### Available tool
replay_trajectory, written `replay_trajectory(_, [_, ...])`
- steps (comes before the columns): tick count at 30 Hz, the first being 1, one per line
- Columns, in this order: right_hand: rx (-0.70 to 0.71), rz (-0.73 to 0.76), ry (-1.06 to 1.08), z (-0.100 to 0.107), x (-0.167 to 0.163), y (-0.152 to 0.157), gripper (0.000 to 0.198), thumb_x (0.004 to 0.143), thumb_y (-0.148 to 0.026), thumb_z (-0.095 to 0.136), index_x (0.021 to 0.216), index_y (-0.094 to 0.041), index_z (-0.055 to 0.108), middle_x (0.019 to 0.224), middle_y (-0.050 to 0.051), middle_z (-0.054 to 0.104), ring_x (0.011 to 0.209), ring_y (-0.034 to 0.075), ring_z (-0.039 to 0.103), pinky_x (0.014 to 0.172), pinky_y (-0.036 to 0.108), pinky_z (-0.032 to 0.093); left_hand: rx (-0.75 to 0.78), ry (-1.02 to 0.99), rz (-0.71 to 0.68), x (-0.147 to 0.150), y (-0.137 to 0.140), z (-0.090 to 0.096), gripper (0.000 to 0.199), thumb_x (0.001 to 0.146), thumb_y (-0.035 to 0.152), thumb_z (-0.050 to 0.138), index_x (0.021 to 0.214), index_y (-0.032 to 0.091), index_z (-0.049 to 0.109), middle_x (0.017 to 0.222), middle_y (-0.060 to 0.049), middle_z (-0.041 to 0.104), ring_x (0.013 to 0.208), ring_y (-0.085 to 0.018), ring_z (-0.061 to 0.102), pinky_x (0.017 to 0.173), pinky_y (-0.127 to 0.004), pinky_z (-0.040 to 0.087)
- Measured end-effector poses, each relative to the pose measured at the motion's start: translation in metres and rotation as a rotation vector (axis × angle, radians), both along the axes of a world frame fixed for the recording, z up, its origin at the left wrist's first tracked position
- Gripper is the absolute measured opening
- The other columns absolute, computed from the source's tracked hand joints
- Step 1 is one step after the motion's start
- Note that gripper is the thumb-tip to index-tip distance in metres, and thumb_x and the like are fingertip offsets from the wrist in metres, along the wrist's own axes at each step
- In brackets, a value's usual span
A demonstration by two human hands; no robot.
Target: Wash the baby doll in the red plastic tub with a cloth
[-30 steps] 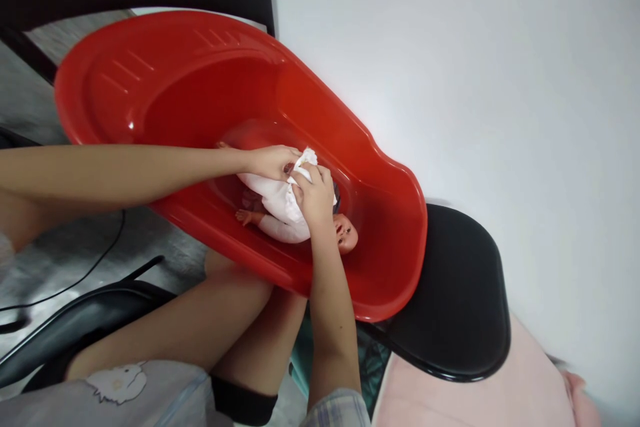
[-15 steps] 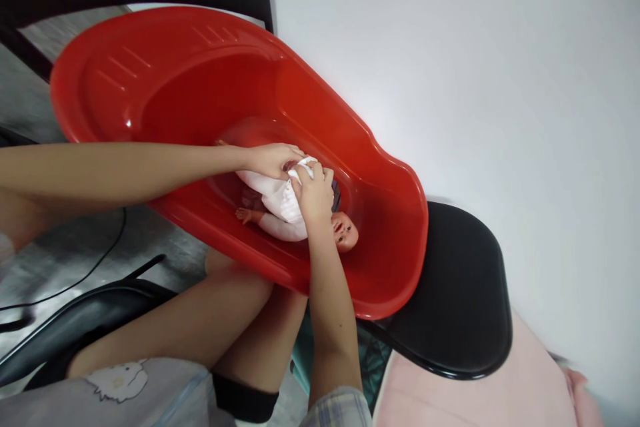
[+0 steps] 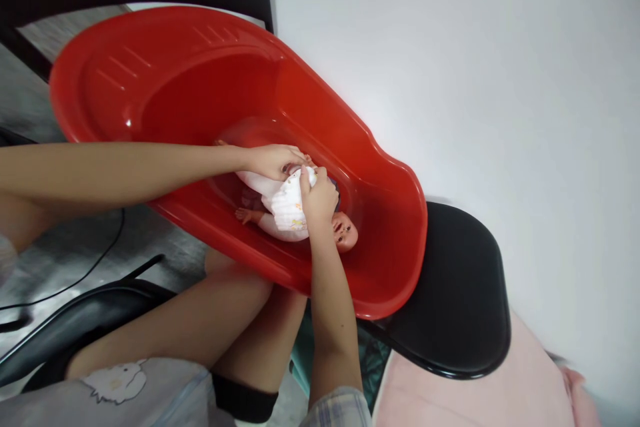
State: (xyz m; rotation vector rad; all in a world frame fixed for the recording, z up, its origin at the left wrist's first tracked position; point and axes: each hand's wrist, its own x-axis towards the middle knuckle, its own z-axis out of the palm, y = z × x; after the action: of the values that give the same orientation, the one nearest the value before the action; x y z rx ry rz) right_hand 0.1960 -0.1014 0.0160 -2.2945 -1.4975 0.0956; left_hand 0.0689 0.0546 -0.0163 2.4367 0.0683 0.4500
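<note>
A baby doll (image 3: 345, 232) in pale clothing lies on its back in a red baby bathtub (image 3: 175, 67), head to the right. Over its lower body is a white printed diaper (image 3: 290, 203). My right hand (image 3: 320, 197) grips the diaper's edge nearest the doll's head, thumb on top. From the left, my left hand (image 3: 274, 161) curls over the doll's far side, its thumb and fingertips closed at the diaper's upper edge. One small doll hand shows just beyond these fingertips; the other lies near the tub's near wall. My fingers hide part of the doll's middle.
Black chair seats (image 3: 450, 293) are under and beside the tub. A white surface (image 3: 475, 80) borders it on the far side. A pink padded seat (image 3: 465, 387) stands at lower right. A black cable (image 3: 100, 263) runs along the floor at left, and my knees touch the near side.
My right hand has shifted slightly and its thumb has straightened. The diaper front has unfolded toward the near side, showing its printed pattern. My left hand has barely moved.
</note>
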Motion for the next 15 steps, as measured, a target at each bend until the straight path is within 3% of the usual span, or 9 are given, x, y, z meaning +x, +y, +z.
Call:
replay_trajectory(8, [0.102,0.001,0.209,0.0,0.008,-0.005,0.043,0.105,-0.062,0.05,0.115,-0.021,0.061,0.098,0.01,0.076,0.091,0.026,0.074,0.085,0.035,0.056,-0.071,-0.023,-0.001,-0.002,0.005,0.005,0.035,0.092,0.02,0.068,0.125,0.011,0.075,0.128,-0.013,0.073,0.122,-0.025,0.062,0.11,-0.035,0.047])
replay_trajectory(12, [0.228,0.037,0.353,-0.004,0.011,-0.004,0.034,0.107,-0.053,0.048,0.115,-0.021,0.057,0.11,0.012,0.075,0.101,0.024,0.073,0.093,0.035,0.056,-0.084,0.023,0.077,-0.007,0.015,0.004,0.046,0.089,0.019,0.075,0.135,0.011,0.071,0.135,-0.01,0.071,0.126,-0.024,0.059,0.111,-0.035,0.045])
replay_trajectory(15, [0.32,0.009,0.489,-0.019,0.019,0.001,0.035,0.106,-0.051,0.046,0.117,-0.019,0.056,0.113,0.012,0.074,0.104,0.022,0.073,0.094,0.035,0.057,-0.162,0.027,0.174,-0.01,0.025,-0.002,0.053,0.09,0.031,0.078,0.137,0.008,0.069,0.136,-0.012,0.071,0.12,-0.025,0.063,0.108,-0.037,0.048])
